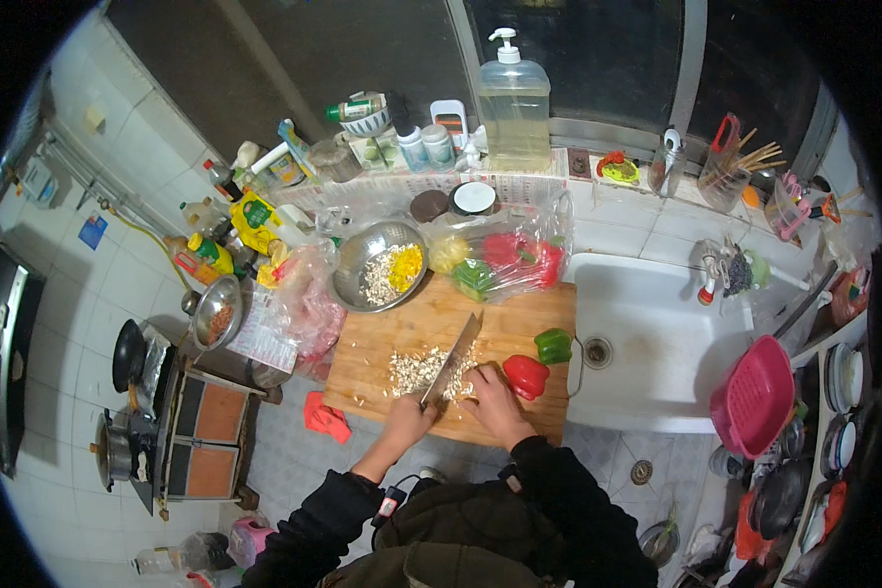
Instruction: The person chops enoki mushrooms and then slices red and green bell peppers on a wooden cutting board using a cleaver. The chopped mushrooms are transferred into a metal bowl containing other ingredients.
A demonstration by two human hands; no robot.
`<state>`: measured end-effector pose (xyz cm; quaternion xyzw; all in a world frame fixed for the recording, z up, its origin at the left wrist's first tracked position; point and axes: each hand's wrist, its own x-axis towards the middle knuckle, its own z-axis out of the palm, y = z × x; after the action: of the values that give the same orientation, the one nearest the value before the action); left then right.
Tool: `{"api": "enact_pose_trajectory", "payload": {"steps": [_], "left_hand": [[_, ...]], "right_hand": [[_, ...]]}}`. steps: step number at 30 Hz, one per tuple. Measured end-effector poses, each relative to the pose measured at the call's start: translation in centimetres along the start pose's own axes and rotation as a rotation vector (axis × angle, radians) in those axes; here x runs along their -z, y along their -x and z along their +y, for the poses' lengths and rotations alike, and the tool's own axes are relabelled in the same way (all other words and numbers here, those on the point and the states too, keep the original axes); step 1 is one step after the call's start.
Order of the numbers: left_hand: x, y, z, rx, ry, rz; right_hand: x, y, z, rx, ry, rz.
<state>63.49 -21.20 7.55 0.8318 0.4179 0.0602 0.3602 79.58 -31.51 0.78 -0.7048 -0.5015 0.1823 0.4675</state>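
Note:
My left hand [411, 419] grips the handle of a kitchen cleaver [453, 358], its blade angled across a pile of chopped pale pieces [411, 373] on a wooden cutting board [367, 342]. Just right of the blade, my right hand [491, 400] rests with bent, spread fingers at the edge of the pile. Beside it lie a red bell pepper [526, 376] and a green bell pepper piece [553, 345]. At the board's upper left, a metal bowl [349, 283] holds chopped pale and yellow pieces. A clear plastic bag [511, 257] of peppers touches the board's back edge.
A white sink [658, 294] adjoins the board's right side, with a pink plastic basket [753, 397] at its far corner. A smaller metal bowl [217, 312] and a crumpled plastic bag [309, 294] stand left. Behind is a pump bottle [514, 114] on the windowsill.

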Motion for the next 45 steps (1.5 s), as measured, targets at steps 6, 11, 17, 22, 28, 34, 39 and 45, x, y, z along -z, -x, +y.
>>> {"api": "enact_pose_trajectory", "payload": {"steps": [6, 11, 17, 22, 28, 34, 39, 45], "left_hand": [[0.1, 0.0, -0.8, -0.007, 0.001, 0.038], [0.1, 0.3, -0.7, 0.038, -0.016, 0.040], [-0.5, 0.4, 0.1, -0.067, -0.019, 0.079], [-0.8, 0.3, 0.5, 0.002, -0.070, 0.019], [-1.5, 0.4, 0.9, -0.016, -0.104, 0.017], [-1.7, 0.6, 0.6, -0.052, -0.085, 0.035], [-2.1, 0.7, 0.3, -0.049, -0.058, 0.004], [-1.3, 1.0, -0.2, -0.035, 0.062, 0.041]], "right_hand": [[-1.9, -2.4, 0.6, 0.004, -0.141, 0.058], [-0.9, -2.3, 1.7, 0.193, 0.104, 0.130], [-0.8, -2.5, 2.9, 0.198, 0.206, -0.021], [-0.1, -2.1, 2.7, 0.250, 0.122, -0.050], [0.1, -1.1, 1.2, 0.261, 0.172, 0.015], [-0.6, -1.3, 1.4, 0.174, 0.195, -0.025], [-0.3, -1.5, 2.2, 0.226, 0.182, 0.128], [1.1, -1.3, 1.3, 0.138, 0.092, 0.029]]}}
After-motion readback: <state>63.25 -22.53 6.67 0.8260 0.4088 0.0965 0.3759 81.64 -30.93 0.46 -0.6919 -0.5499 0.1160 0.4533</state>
